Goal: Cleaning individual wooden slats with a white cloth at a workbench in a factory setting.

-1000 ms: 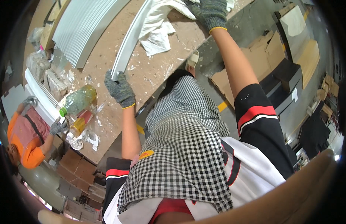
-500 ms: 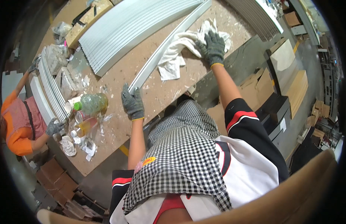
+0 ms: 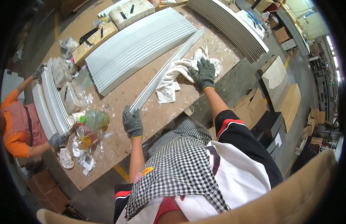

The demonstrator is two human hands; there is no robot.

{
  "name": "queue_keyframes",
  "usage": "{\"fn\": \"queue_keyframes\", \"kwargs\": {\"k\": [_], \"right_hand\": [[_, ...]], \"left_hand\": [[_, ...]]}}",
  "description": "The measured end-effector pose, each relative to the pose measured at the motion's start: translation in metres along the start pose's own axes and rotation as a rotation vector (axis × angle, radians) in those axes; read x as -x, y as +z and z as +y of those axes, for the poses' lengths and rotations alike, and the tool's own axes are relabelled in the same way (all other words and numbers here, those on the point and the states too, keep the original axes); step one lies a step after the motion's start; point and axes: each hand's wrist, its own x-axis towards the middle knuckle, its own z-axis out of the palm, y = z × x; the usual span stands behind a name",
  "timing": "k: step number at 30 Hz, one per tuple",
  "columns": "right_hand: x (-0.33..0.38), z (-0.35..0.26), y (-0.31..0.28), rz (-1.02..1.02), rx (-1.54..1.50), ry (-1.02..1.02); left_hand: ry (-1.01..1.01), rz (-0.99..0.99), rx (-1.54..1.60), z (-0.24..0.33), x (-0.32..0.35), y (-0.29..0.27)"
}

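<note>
A long white strip lies slantwise on the brown worktable. At its near end my left hand, in a dark grey knitted glove, is closed around the strip's tip. To the right of the strip lies a crumpled white cloth. My right hand, gloved the same way, rests flat on that cloth with its fingers spread. Left of the single strip sits a wide row of similar white strips, packed side by side.
Another row of strips stands at the table's far right. Plastic bottles, used rags and wrapped blocks crowd the left side. A co-worker in orange handles strips there. Cardboard lies beyond the right edge.
The whole view has shifted, so the table sits lower in it and more of its far side shows. Both my hands keep their places on the strip and the cloth.
</note>
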Motion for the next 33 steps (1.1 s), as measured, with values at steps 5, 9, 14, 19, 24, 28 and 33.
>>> {"fn": "queue_keyframes", "kwargs": {"k": [5, 9, 14, 19, 24, 28, 33], "right_hand": [[0.002, 0.003, -0.003, 0.09, -0.081, -0.048], [0.0, 0.014, 0.012, 0.518, -0.422, -0.003], [-0.028, 0.002, -0.031, 0.344, -0.146, 0.194], [-0.046, 0.036, -0.011, -0.062, -0.32, 0.152], [-0.029, 0.104, -0.118, -0.229, -1.016, 0.107], [-0.009, 0.06, -0.271, -0.542, -0.959, -0.476], [-0.013, -0.061, -0.185, -0.214, -0.761, -0.996]], "left_hand": [[0.04, 0.082, 0.015, -0.004, -0.003, 0.004], [0.074, 0.102, 0.077, -0.009, -0.004, 0.007], [-0.142, -0.139, 0.334, -0.043, -0.009, 0.007], [-0.464, -0.172, 0.899, -0.034, -0.012, -0.014], [-0.656, -0.02, 1.316, -0.056, 0.017, -0.015], [0.14, 0.016, -0.357, -0.134, 0.041, 0.009], [0.079, 0.108, -0.203, -0.132, 0.025, 0.029]]}}
